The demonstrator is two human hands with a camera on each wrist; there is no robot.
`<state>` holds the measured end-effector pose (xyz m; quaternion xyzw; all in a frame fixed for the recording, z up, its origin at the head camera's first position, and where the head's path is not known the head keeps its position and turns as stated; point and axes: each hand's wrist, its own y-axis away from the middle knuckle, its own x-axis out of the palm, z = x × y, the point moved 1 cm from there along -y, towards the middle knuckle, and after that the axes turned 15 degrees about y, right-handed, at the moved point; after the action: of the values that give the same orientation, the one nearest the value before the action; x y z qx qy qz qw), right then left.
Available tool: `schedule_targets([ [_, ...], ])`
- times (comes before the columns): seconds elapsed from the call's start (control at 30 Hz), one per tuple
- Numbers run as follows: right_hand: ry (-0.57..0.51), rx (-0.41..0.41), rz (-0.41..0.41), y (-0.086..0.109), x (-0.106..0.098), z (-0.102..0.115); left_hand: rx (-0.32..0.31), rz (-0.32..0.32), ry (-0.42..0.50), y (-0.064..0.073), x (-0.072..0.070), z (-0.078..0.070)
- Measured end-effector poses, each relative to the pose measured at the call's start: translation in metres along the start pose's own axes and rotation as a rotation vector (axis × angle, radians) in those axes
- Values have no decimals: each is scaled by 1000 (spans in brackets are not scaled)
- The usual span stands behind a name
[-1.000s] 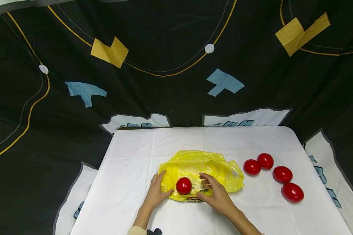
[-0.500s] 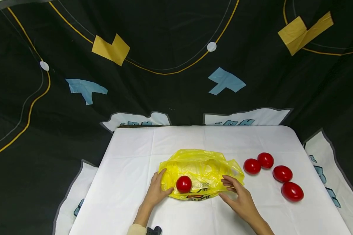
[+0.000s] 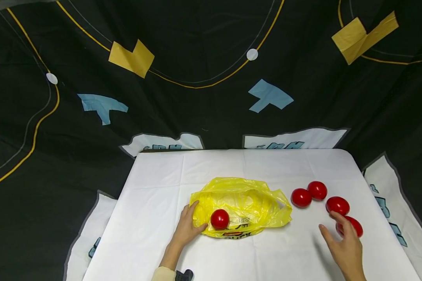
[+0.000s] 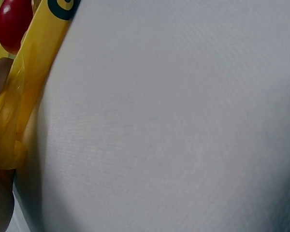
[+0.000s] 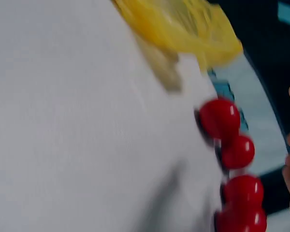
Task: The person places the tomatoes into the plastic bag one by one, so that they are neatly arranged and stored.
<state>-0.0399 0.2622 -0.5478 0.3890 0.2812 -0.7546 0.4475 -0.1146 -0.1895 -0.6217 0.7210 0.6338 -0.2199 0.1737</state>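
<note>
In the head view, my left hand (image 3: 185, 230) holds the left end of a crumpled yellow plastic bag (image 3: 249, 203) lying on the white-covered table. Its thumb (image 4: 0, 77) lies against the film in the left wrist view; the other fingers are partly hidden by the bag. A glossy red ball (image 3: 219, 219) sits at the bag, near that thumb. To the right, my right hand (image 3: 346, 246) hovers with parted fingers over the nearest red, egg-shaped ball (image 3: 356, 226), partly covering it. Whether it touches the ball cannot be told.
Beyond the right hand lie more red balls: one close by (image 3: 337, 205) and a touching pair (image 3: 301, 198) farther left. White cloth covers the table (image 3: 154, 187). A dark patterned curtain (image 3: 204, 113) hangs behind and beside it.
My right hand has left the bag's front edge and moved right to the nearest red ball. The left hand stays at the bag's left end.
</note>
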Motion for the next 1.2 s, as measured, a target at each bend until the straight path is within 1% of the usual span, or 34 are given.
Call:
schedule_targets([
  [0.1,73,115,18,-9,-7,-20,7,-3,-1,-1,0,1],
  [0.2,125,184,34,-18,-10,-40,15,-4,-6,-1,0,2],
  [0.33,173,233,97,-28,-8,-61,21,-3,-6,-2,1,2],
  [0.47,209,243,196,-35,-1,-74,23,-2,-1,-2,0,2],
  [0.57,213,243,253,-38,5,-80,23,0,-1,-3,0,1],
  [0.63,203,251,276,-39,9,-82,20,1,2,-3,0,1],
  [0.87,182,260,258,-40,12,-82,25,-4,-4,-3,0,1],
  [1.03,170,275,266,-39,12,-84,35,-10,-2,-2,-1,1],
  [1.2,171,300,280,-38,14,-86,26,-9,-9,-1,0,2],
])
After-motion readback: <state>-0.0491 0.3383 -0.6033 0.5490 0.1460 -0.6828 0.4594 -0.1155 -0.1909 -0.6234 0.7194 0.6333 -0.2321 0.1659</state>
